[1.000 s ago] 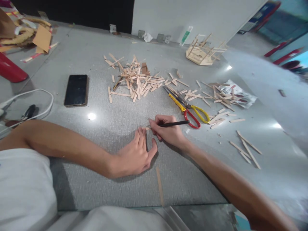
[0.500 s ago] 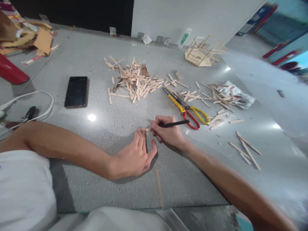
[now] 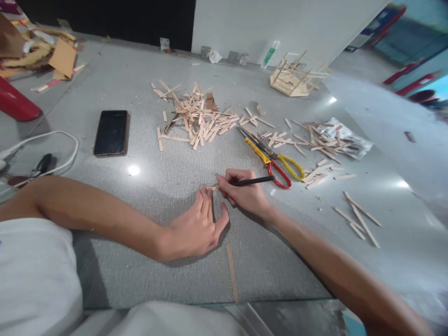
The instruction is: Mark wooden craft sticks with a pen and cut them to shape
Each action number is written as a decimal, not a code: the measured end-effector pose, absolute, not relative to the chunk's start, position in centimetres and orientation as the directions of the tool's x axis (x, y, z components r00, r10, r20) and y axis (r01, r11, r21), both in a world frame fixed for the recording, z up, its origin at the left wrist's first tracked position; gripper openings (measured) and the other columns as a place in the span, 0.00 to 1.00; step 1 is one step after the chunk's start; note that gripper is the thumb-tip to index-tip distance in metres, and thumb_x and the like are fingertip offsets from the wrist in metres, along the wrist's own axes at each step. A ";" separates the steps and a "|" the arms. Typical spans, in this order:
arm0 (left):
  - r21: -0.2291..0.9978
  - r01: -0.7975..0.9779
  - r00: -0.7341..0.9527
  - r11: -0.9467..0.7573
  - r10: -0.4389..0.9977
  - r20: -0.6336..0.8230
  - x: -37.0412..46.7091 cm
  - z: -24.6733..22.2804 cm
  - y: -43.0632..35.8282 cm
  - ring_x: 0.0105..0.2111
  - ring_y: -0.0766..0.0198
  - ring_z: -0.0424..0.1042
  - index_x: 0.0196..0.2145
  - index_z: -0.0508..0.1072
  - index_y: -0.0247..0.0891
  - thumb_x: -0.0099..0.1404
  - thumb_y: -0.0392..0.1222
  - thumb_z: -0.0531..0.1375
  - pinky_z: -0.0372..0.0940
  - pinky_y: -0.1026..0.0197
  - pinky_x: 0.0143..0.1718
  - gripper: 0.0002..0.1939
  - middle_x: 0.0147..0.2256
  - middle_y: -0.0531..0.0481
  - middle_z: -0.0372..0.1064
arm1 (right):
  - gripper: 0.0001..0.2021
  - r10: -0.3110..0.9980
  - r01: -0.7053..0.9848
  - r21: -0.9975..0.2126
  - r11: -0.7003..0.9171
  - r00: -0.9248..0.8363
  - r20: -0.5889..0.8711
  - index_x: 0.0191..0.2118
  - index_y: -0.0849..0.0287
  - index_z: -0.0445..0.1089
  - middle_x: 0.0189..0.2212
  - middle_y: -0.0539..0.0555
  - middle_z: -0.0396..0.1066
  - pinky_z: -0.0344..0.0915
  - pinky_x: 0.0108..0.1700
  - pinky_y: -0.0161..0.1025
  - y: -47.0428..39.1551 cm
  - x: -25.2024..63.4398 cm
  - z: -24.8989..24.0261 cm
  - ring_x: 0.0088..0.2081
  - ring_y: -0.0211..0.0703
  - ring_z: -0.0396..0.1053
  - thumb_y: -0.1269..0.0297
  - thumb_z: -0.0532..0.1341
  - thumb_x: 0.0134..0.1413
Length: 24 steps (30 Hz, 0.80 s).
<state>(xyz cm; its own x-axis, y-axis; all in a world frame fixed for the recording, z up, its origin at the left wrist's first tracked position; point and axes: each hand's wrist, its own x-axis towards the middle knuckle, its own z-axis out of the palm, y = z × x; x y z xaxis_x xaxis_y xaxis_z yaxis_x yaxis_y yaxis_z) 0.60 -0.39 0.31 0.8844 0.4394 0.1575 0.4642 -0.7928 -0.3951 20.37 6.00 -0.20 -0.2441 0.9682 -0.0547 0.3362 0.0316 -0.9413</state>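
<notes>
My right hand (image 3: 243,191) is closed round a black pen (image 3: 257,180), its back end pointing right. Beside it, my left hand (image 3: 199,221) lies on the grey table (image 3: 147,284), thumb spread away from the fingers. Its fingertips press on a small wooden stick (image 3: 213,188) that runs toward the right hand; the stick's ends and the pen tip are hidden. Pliers and scissors with yellow and red handles (image 3: 280,170) lie just beyond the right hand. A heap of short wooden sticks (image 3: 203,116) is farther back.
A phone (image 3: 111,133) and a white cable (image 3: 66,134) lie at the left, near a red object (image 3: 17,102). At the back right stands a stick frame (image 3: 289,84). More loose sticks and a plastic packet (image 3: 355,144) lie at the right.
The fingertips of my right hand and the pen have shifted very slightly left. My left hand has stayed in place on the stick.
</notes>
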 end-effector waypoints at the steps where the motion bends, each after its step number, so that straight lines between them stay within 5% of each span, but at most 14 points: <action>1: -0.389 0.466 0.884 -0.795 0.441 0.156 0.6 0.3 -0.4 0.54 0.32 0.78 0.62 0.65 0.17 0.76 0.53 0.53 0.64 0.39 0.56 0.33 0.54 0.13 0.74 | 0.28 0.967 0.338 -0.941 0.036 -0.250 -0.053 0.21 0.56 0.62 0.14 0.45 0.63 0.51 0.16 0.33 6.0 20.3 -0.1 0.13 0.30 0.56 0.43 0.66 0.64; 17: -0.365 0.465 0.884 -0.806 0.444 0.145 0.6 0.4 -0.3 0.55 0.31 0.78 0.62 0.65 0.16 0.76 0.55 0.54 0.64 0.37 0.57 0.34 0.54 0.12 0.73 | 0.28 0.968 0.388 -0.920 0.061 -0.246 -0.039 0.20 0.55 0.60 0.12 0.45 0.61 0.53 0.18 0.33 6.0 20.2 0.2 0.14 0.31 0.57 0.46 0.65 0.65; 24: -0.396 0.467 0.882 -0.791 0.447 0.148 0.7 0.1 -0.4 0.54 0.30 0.78 0.61 0.65 0.18 0.75 0.54 0.53 0.64 0.38 0.56 0.32 0.53 0.11 0.73 | 0.24 0.992 0.309 -0.951 0.030 -0.126 -0.010 0.26 0.54 0.65 0.17 0.47 0.69 0.56 0.16 0.35 6.6 21.8 0.6 0.13 0.34 0.59 0.41 0.67 0.62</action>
<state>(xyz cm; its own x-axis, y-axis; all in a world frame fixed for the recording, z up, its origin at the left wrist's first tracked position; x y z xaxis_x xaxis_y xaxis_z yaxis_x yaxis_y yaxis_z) 0.68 -0.37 0.06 0.8823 0.4468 0.1478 0.4668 -0.7909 -0.3956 21.78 6.65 0.64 -0.1261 0.9920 -0.0097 0.3089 0.0299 -0.9506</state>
